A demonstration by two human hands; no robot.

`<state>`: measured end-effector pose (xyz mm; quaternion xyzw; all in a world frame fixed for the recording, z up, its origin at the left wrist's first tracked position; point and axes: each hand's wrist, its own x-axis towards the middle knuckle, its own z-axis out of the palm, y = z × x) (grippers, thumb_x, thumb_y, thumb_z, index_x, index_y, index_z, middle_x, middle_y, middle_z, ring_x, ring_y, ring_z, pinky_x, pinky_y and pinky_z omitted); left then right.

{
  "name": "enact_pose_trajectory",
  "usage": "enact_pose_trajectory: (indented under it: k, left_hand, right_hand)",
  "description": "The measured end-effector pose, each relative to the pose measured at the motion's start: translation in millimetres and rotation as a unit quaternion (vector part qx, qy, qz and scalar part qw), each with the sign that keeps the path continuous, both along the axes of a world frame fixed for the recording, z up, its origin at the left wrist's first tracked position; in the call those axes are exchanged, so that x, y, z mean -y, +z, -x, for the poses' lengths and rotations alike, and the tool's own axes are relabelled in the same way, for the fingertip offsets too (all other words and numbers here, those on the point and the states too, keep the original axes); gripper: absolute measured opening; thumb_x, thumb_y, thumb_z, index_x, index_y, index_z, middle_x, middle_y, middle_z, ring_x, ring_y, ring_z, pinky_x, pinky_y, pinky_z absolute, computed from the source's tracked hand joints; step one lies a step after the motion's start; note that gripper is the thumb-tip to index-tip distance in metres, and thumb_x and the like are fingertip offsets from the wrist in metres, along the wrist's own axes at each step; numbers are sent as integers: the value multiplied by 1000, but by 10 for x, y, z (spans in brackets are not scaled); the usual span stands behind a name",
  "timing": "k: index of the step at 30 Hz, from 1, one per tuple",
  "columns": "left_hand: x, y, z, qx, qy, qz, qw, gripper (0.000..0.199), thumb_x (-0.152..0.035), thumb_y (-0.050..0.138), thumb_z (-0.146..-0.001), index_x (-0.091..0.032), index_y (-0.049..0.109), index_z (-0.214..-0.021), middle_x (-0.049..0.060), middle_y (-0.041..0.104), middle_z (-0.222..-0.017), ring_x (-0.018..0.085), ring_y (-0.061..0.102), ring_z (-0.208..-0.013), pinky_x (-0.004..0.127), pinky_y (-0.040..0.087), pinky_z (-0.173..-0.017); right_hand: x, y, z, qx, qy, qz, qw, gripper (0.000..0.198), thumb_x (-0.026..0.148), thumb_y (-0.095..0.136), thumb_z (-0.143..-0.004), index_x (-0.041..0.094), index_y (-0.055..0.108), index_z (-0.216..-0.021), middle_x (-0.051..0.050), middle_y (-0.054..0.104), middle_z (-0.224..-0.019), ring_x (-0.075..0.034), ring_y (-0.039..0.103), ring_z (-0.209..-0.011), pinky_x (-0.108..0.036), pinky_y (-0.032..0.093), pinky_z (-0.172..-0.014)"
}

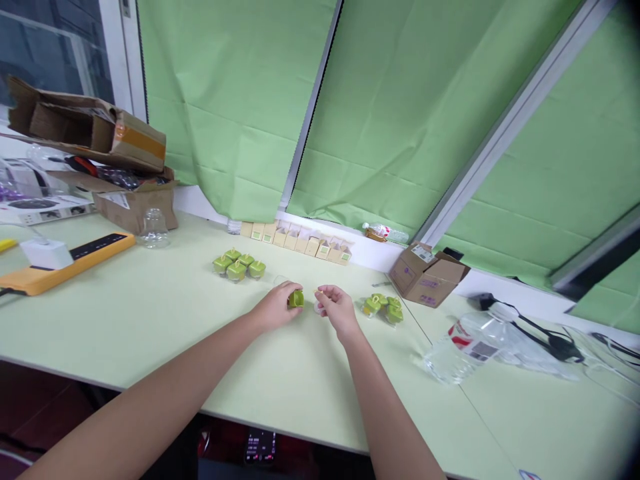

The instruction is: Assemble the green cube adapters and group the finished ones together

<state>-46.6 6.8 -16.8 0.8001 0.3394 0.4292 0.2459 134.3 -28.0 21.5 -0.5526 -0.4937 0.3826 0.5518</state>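
Head view: the left hand (275,308) clasps the green box (297,299) between thumb and fingers; just to its right, apart, the right hand (338,310) pinches a small pale piece (318,307). The box's long axis is unclear.

The left arm (185,380) and right arm (376,393) are seen bare, smooth and slim, narrowed at the wrists. The left hand (276,307) and right hand (338,311) are uncovered too. Whether the black patch (175,450) below the left arm is clothing cannot be told.
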Motion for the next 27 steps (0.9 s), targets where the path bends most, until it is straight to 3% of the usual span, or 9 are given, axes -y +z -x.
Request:
enact_pose_trajectory:
  k: [10,15,20,24,27]
  left_hand:
    - [7,33,7,27,-12,-22,999,39,-14,66,-71,-22,58,-109,7,60,-110,20,59,-96,30,51,-78]
    - [12,60,2,38,-9,-23,999,41,-13,66,-71,-23,58,-110,6,60,-110,19,59,-94,29,51,-74]
    - [23,105,7,38,-11,-28,999,39,-13,67,-72,-24,61,-109,5,62,-110,17,60,-87,28,49,-73]
    - [54,126,-10,44,-17,-15,999,37,-14,66,-73,-24,62,-109,4,62,-111,14,60,-76,27,49,-70]
    - [107,150,-38,40,-29,-27,998,39,-10,63,-72,-23,62,-109,4,61,-112,14,60,-79,27,49,-70]
  right_hand:
    - [-32,-34,-30,26,-9,-5,1000,32,38,67,-67,17,62,-91,1,59,-67,-11,54,-51,-22,40,-43]
    - [-7,-56,-9,82,31,-42,995,24,37,62,-73,18,63,-87,3,56,-60,-11,49,-49,-22,38,-45]
    - [57,-58,35,216,32,-112,969,18,32,60,-74,19,69,-83,0,64,-68,-12,52,-55,-24,42,-54]
    - [131,-23,92,289,15,-121,950,19,28,57,-75,21,72,-84,0,69,-74,-11,52,-51,-24,43,-54]
    - [164,-16,142,341,-6,-127,931,20,27,55,-75,23,73,-83,1,70,-72,-11,51,-49,-23,42,-55]
